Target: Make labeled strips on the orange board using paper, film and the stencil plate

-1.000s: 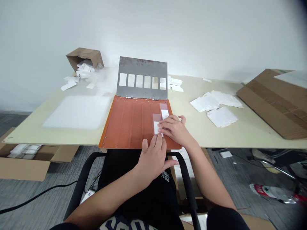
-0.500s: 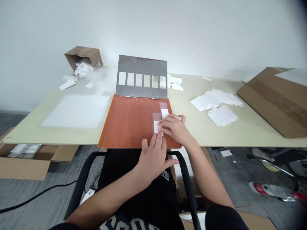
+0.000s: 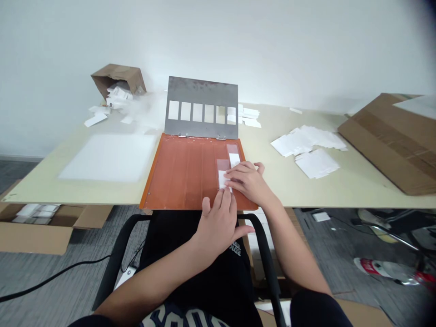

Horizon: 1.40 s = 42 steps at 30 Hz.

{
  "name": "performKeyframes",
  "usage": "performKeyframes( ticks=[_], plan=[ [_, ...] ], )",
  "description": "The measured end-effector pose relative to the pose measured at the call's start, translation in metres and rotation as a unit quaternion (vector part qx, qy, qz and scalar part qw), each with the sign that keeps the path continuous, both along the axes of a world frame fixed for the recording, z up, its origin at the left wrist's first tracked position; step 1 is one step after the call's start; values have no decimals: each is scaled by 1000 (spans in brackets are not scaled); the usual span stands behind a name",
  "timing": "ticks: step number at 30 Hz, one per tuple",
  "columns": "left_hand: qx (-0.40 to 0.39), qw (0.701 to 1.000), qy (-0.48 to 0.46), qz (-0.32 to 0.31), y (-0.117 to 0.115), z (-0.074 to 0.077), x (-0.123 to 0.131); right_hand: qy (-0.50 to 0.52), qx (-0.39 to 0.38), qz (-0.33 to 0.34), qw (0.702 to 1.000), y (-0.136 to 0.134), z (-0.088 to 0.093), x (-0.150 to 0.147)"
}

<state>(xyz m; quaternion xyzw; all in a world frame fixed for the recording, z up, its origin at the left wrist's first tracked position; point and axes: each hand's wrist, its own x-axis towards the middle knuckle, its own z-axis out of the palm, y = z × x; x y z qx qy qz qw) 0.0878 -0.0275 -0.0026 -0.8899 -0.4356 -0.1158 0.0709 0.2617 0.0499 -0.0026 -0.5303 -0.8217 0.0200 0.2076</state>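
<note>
A hinged jig lies at the table's front edge, with an orange-brown base plate [image 3: 180, 172] and a raised grey metal lid [image 3: 200, 86] cut with a row of rectangular windows. On the base's right side lies a white card [image 3: 222, 177] with a clear film strip [image 3: 223, 164] past its far end. My left hand [image 3: 218, 222] reaches its outstretched fingertips to the card's near end, thumb apart. The fingers of my right hand [image 3: 248, 181] rest on the card's right side, spread and slightly bent. Farther right is another white card [image 3: 234, 159] with film, partly covered by my right hand.
A stack of translucent sheets [image 3: 109, 159] lies on the left. Behind it a tipped cardboard box [image 3: 136, 79] spills white pieces. White cards [image 3: 316, 163] are piled on the right beside a large carton [image 3: 391, 145]. More white strips [image 3: 250, 116] lie behind the lid.
Both hands keep the same place on the card. The whole view has shifted very slightly, and nothing else has visibly moved.
</note>
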Motion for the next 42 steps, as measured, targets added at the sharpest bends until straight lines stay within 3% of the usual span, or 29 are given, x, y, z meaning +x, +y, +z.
performKeyframes(
  ticks=[42],
  plan=[
    [-34, 999, 2, 2, 3, 2, 1, -18, -6, -11, 1000, -4, 1, 0]
  ],
)
